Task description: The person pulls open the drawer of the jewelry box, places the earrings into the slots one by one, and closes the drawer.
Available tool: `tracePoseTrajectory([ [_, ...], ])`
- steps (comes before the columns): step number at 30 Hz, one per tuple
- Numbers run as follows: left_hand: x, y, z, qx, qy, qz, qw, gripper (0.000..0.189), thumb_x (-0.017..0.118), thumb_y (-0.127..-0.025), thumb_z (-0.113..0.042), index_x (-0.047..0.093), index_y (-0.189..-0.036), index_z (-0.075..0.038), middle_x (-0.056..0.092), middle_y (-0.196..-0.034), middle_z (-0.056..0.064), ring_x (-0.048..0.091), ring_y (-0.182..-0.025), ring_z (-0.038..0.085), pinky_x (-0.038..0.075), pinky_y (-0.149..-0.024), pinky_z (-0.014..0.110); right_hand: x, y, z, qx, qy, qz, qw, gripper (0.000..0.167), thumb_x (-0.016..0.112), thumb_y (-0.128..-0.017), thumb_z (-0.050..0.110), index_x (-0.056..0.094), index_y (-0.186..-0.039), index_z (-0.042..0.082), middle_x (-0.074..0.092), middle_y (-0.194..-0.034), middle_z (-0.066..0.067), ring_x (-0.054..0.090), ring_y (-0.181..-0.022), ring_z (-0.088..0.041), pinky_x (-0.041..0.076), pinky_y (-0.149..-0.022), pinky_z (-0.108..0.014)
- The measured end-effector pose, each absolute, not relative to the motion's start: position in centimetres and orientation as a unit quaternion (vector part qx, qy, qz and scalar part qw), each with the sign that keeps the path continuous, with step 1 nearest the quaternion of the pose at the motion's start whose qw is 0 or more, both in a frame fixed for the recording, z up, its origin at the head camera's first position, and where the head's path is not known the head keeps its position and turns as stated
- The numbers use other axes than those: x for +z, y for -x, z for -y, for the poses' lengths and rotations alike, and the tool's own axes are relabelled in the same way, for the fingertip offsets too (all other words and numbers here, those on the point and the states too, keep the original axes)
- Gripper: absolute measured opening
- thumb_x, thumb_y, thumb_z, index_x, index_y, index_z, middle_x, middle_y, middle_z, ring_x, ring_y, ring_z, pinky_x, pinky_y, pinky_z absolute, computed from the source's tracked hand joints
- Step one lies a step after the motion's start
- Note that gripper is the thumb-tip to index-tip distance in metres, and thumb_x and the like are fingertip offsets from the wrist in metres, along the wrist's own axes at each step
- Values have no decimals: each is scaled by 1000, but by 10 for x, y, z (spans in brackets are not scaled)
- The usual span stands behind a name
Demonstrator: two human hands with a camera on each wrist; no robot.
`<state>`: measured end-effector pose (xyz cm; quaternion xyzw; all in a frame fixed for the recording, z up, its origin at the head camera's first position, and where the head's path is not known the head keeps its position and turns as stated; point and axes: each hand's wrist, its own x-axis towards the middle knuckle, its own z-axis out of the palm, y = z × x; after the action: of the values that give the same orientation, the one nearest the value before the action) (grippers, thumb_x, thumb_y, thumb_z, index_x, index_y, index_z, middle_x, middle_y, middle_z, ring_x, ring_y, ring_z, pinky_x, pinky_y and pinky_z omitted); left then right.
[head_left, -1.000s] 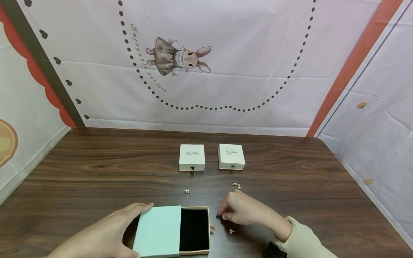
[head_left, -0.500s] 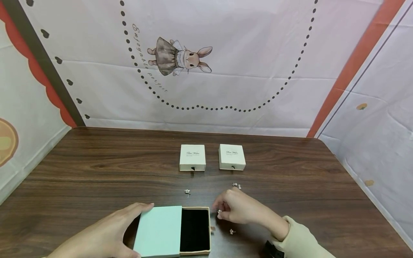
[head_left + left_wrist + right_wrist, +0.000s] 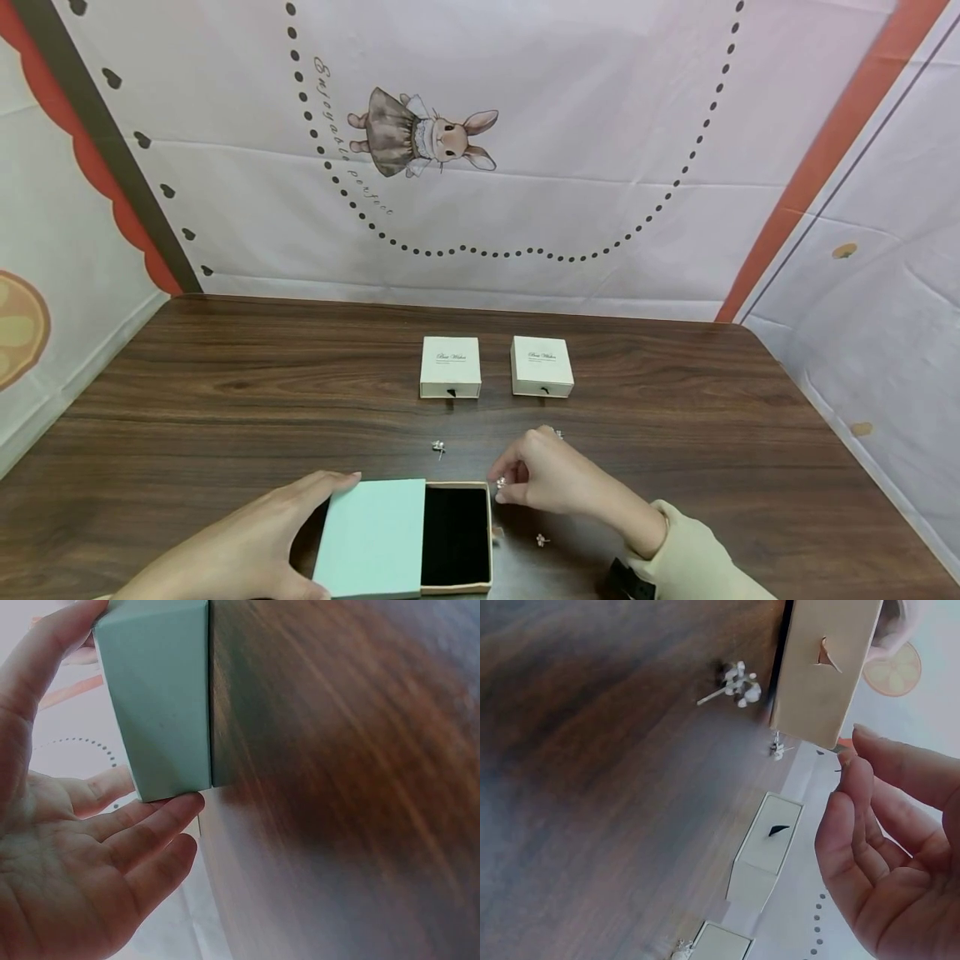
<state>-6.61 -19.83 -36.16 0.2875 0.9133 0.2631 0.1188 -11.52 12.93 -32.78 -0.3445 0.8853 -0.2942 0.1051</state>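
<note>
My left hand [image 3: 247, 537] holds the mint-green sleeve of a drawer-style jewelry box [image 3: 371, 537], thumb and fingers on opposite sides. The left wrist view shows the fingertips [image 3: 184, 806] against the box's side. From the sleeve's right end sticks a partly pulled-out drawer [image 3: 456, 533] with black lining and a small ribbon tab. Just beyond the drawer's right edge, my right hand [image 3: 551, 475] pinches a small pearly stud earring [image 3: 500, 482] between thumb and forefinger. Another stud earring [image 3: 542, 540] lies on the table below that hand, its post visible in the right wrist view.
Two small white lidded boxes [image 3: 450, 368] with black pull tabs stand side by side farther back. A stud earring [image 3: 438, 447] lies in front of the left one. More earring pieces [image 3: 558, 433] are partly hidden behind my right hand. Printed cloth hangs around the brown table.
My right hand has lifted the earring and shifted slightly left, toward the drawer's far right corner. My left hand stays on the box.
</note>
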Motion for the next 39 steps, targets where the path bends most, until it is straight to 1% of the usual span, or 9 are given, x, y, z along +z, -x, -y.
tracePoseTrajectory([
  [3, -362, 66, 198, 265, -291, -912, 120, 99, 73, -61, -60, 35, -140, -13, 43, -135, 2, 46, -116, 29, 47, -78, 33, -328, 116, -128, -295, 347, -885, 94, 8, 71, -74, 3, 73, -81, 4, 57, -56, 11, 44, -48, 5, 41, -51, -14],
  [8, -362, 67, 198, 258, -294, -913, 114, 99, 73, -61, -59, 35, -139, -12, 43, -134, 3, 47, -115, 29, 48, -77, 35, -327, 117, -126, -302, 355, -881, 81, 9, 73, -74, 4, 73, -83, 3, 61, -58, 8, 45, -49, 7, 41, -50, -13],
  [9, -362, 67, 198, 256, -296, -913, 111, 98, 74, -62, -58, 35, -139, -12, 43, -134, 2, 48, -114, 28, 48, -77, 35, -327, 117, -126, -300, 355, -882, 77, 10, 73, -73, 6, 74, -83, 3, 61, -58, 9, 45, -49, 7, 42, -54, -14],
  [15, -362, 66, 197, 249, -299, -916, 96, 97, 75, -61, -56, 37, -138, -11, 45, -132, 0, 49, -112, 24, 48, -77, 35, -328, 116, -119, -314, 360, -876, 67, 11, 76, -71, 6, 74, -82, 4, 62, -62, 9, 45, -51, 8, 42, -53, -13],
  [16, -362, 66, 197, 249, -298, -916, 97, 97, 75, -61, -56, 38, -138, -11, 45, -132, 0, 49, -112, 24, 48, -77, 36, -328, 116, -118, -318, 361, -874, 68, 11, 76, -71, 5, 74, -82, 4, 64, -63, 7, 46, -52, 8, 42, -48, -13],
  [20, -362, 66, 197, 248, -297, -917, 96, 97, 75, -61, -56, 38, -137, -11, 45, -132, 0, 49, -111, 23, 48, -77, 36, -328, 116, -115, -323, 362, -871, 71, 12, 76, -70, 5, 74, -82, 3, 68, -68, 3, 50, -52, 8, 43, -49, -12],
  [25, -362, 65, 197, 248, -301, -916, 92, 97, 76, -61, -55, 37, -138, -10, 45, -132, 0, 50, -112, 24, 48, -77, 35, -329, 115, -110, -331, 358, -869, 85, 13, 75, -70, 3, 74, -83, 2, 66, -63, 3, 50, -49, 7, 42, -46, -13],
  [30, -361, 66, 198, 253, -297, -915, 103, 98, 75, -61, -57, 36, -139, -11, 44, -133, 1, 49, -113, 26, 48, -78, 36, -330, 115, -105, -330, 360, -867, 96, 11, 75, -70, 2, 74, -81, 3, 62, -59, 7, 48, -47, 5, 41, -46, -13],
  [39, -361, 66, 198, 258, -291, -915, 109, 98, 73, -61, -59, 36, -139, -13, 43, -134, 0, 47, -115, 27, 47, -78, 33, -331, 113, -97, -302, 373, -870, 108, 9, 76, -70, 8, 74, -79, 7, 59, -56, 11, 39, -46, 9, 38, -47, -11],
])
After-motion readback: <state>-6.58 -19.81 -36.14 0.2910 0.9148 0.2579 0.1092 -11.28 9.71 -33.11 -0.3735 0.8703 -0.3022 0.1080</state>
